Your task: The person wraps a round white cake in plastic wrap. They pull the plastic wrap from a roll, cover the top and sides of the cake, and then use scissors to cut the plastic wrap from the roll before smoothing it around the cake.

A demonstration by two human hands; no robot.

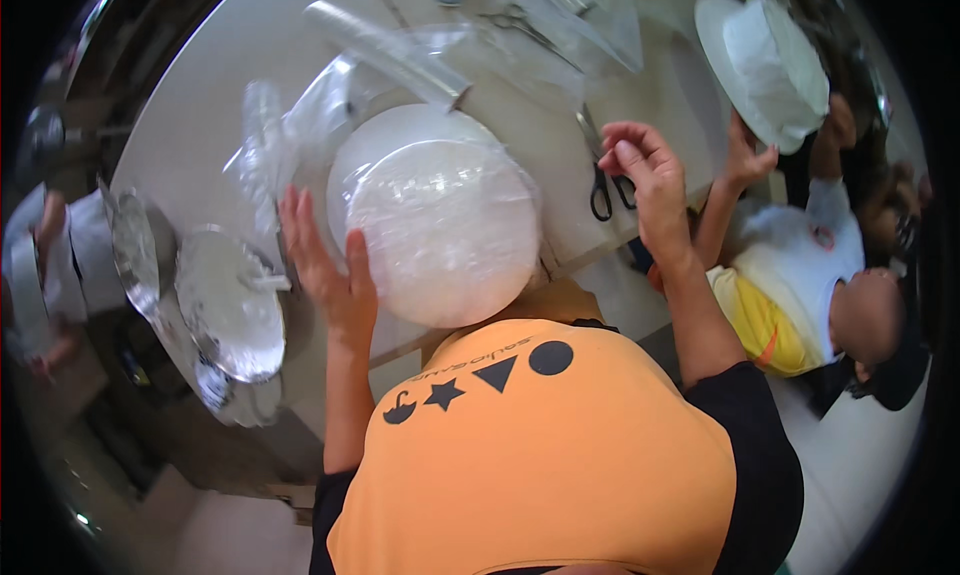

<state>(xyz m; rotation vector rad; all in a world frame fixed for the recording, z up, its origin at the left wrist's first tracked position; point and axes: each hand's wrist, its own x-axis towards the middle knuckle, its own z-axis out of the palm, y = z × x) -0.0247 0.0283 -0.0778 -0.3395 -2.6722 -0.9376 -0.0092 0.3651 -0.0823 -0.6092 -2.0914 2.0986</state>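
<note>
A round white piece (442, 234) under wrinkled clear film lies before me at the table's edge. It overlaps a larger white disc (409, 125). My left hand (326, 267) is beside its left rim with the fingers spread, holding nothing; whether the thumb touches the film is unclear. To the right of the piece, my right hand (649, 177) is raised with loosely curled fingers. I see nothing in that hand, though thin film between the fingertips could escape the view. Black-handled scissors (600, 189) lie just left of the right hand.
A roll of clear film (386, 54) and crumpled plastic (262, 155) lie beyond the disc. Another pair of scissors (529, 31) rests farther back. Metal bowls with white contents (232, 305) stand left. At right a co-worker (795, 222) holds a white tiered form (772, 65). Another person (82, 252) is far left.
</note>
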